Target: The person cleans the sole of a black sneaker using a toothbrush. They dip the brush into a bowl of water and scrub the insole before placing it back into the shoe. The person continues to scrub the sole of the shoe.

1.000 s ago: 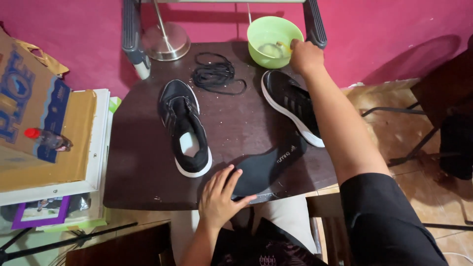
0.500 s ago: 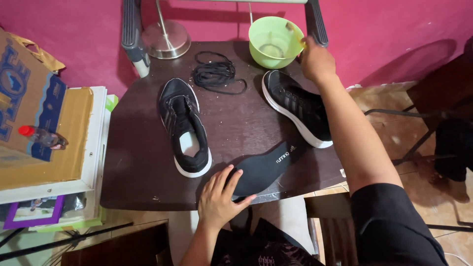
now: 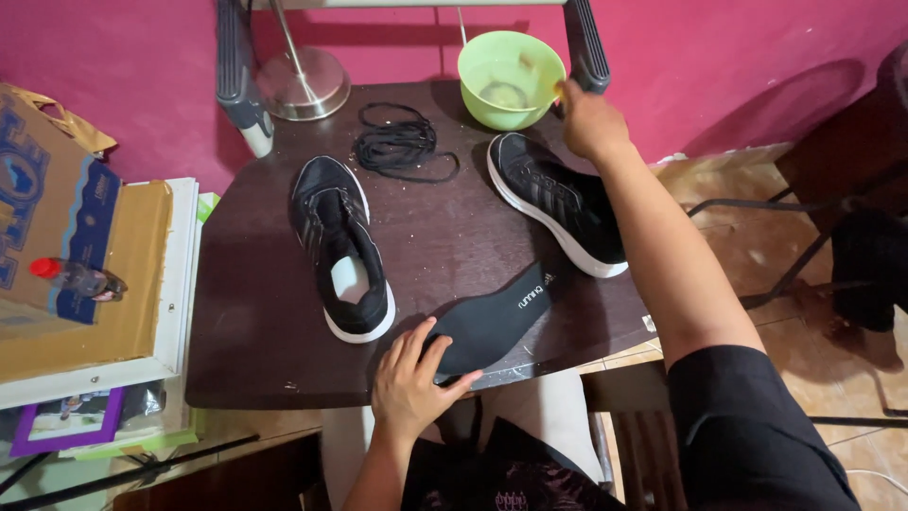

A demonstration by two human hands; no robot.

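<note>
**Two hands at work over a pair of black sneakers**

Two bare hands are over a small dark table [image 3: 255,312], seen from the head camera looking down. The left hand [image 3: 411,383] lies flat with its fingers spread, pressing on the near end of a black insole [image 3: 501,317]. This insole rests at the front edge of the table and points diagonally toward the far right.

The right hand [image 3: 588,121] is stretched far forward, at the rim of a light green bowl [image 3: 511,66] that stands at the back edge of the table. Its fingers are bent together near the rim, but I cannot tell if they pinch something or only touch the bowl. A small round object lies inside the bowl; it is too unclear to name.

Between both hands are two black sneakers with white soles. The left sneaker [image 3: 340,246] stands near the middle of the table, its opening toward the person. The right sneaker [image 3: 558,203] lies just below the bowl, partly under the right forearm. A loose bundle of black shoelaces [image 3: 402,147] lies between the sneakers, closer to the back.

Behind, a metal lamp base [image 3: 303,83] stands against the pink wall [image 3: 123,47]. At the left side, a cardboard box [image 3: 57,218] carries a small bottle with red cap [image 3: 76,277].
</note>
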